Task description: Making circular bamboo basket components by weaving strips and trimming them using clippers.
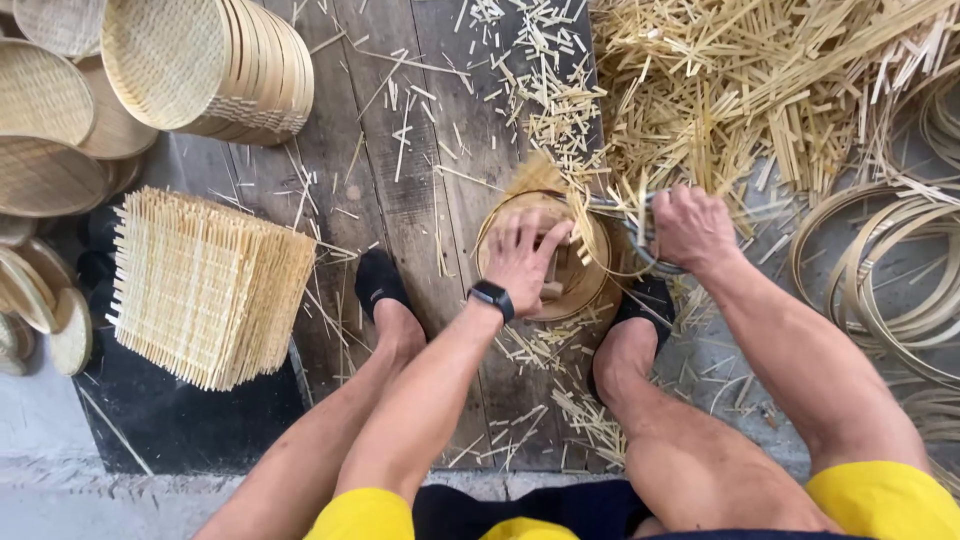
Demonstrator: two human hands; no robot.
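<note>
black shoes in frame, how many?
2. One black shoe sits left of the left hand; the other black shoe is below the right hand, partly hidden by bamboo scraps.

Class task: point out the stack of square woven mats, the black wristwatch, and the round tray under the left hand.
stack of square woven mats (205, 285), head view, top mat's middle.
black wristwatch (491, 297), head view, its face.
round tray (590, 285), head view, right rim.

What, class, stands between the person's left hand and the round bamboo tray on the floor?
Nothing visible: the left hand presses flat on the round bamboo tray, fingers spread. The right hand grips a tool at the tray's right edge.
</note>
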